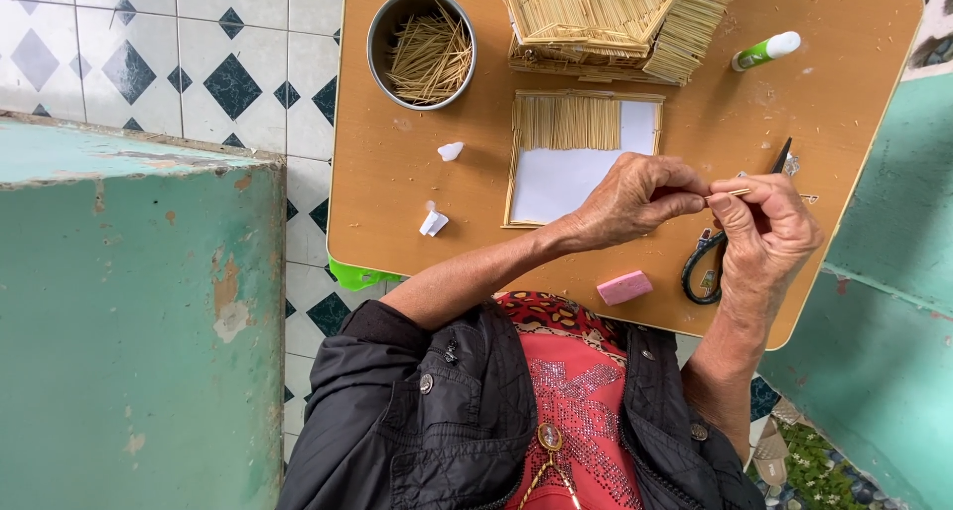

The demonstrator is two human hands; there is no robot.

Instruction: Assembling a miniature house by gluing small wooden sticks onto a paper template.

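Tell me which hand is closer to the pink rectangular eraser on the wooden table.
The left hand looks slightly nearer: it sits just above the pink rectangular eraser in the picture. The right hand is up and off to the eraser's right, over the black-handled scissors.

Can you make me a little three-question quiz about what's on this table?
1. True or false: the round tin holds loose thin sticks.
2. What do both hands pinch between them? A) an eraser B) a thin stick C) a glue tube
3. What colour is the eraser near the table's front edge?

Key:
1. True.
2. B: the left hand and right hand pinch a thin stick above the scissors.
3. Pink.
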